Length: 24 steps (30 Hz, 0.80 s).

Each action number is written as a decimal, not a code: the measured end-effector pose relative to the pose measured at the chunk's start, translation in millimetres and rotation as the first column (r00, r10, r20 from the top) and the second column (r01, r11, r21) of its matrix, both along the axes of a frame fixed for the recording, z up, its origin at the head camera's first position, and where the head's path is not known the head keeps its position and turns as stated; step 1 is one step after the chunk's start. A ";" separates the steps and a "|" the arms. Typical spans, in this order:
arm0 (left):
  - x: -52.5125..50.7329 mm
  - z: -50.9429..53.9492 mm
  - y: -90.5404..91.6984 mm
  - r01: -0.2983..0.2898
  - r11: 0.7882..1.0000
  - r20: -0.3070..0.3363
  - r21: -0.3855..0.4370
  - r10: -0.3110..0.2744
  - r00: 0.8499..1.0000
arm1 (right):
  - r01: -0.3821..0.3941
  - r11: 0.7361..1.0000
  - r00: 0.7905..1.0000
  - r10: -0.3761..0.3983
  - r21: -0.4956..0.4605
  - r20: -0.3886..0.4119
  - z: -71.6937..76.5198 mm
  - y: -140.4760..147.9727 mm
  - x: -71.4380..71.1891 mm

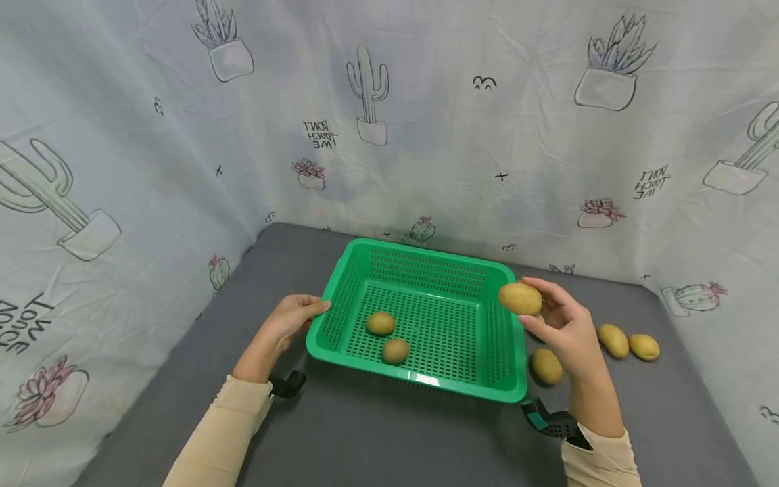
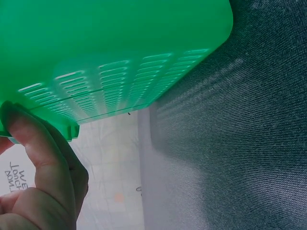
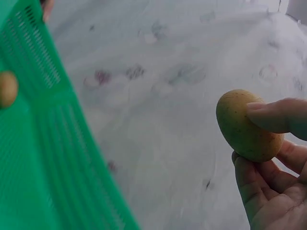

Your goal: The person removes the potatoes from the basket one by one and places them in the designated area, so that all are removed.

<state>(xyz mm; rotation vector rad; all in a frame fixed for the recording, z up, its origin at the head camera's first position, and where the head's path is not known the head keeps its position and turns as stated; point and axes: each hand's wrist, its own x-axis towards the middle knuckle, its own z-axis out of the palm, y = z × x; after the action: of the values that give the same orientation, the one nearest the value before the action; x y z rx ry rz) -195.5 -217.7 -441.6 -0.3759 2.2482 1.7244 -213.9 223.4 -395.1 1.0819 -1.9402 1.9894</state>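
A green plastic basket [image 1: 420, 387] with slotted walls stands on the grey table. My left hand [image 1: 291, 319] grips its left rim, thumb on top; in the left wrist view the curled fingers [image 2: 53, 163] hook under the rim. Two potatoes, a left one [image 1: 381, 323] and a nearer one [image 1: 395, 351], lie on the basket floor. At the basket's right rim, my right hand [image 1: 562, 325] holds up a yellowish potato [image 1: 520, 298] between thumb and fingers. The right wrist view shows that potato [image 3: 247, 125] pinched by the thumb, apart from the basket wall.
Right of the basket, a potato [image 1: 546, 366] lies on the table close to the rim, with another partly hidden behind the right hand. Two more potatoes, one longer [image 1: 612, 341] and one rounder [image 1: 644, 347], lie farther right. A patterned curtain [image 1: 426, 135] surrounds the table [image 1: 389, 439].
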 end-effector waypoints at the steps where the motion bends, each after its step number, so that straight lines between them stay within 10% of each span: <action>1: -0.1 -0.9 0.7 0.008 1.000 -0.002 0.005 -0.008 1.000 | 0.015 1.000 1.000 -0.015 -0.003 0.017 -4.7 5.8 3.2; 17: 6.6 -3.1 0.0 0.010 1.000 -0.026 -0.006 -0.010 1.000 | 0.255 0.967 0.954 -0.256 0.030 0.154 -61.2 54.6 25.8; 24: 2.7 -1.6 1.2 0.006 1.000 -0.055 0.026 -0.005 0.998 | 0.363 0.930 0.900 -0.367 0.063 0.234 -69.7 70.1 24.9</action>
<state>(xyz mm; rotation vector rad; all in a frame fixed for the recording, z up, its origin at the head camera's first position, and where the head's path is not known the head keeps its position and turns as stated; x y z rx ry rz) -192.7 -216.5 -443.2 -0.3195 2.2598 1.7807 -189.0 293.6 -464.9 0.4402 -2.0911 1.9622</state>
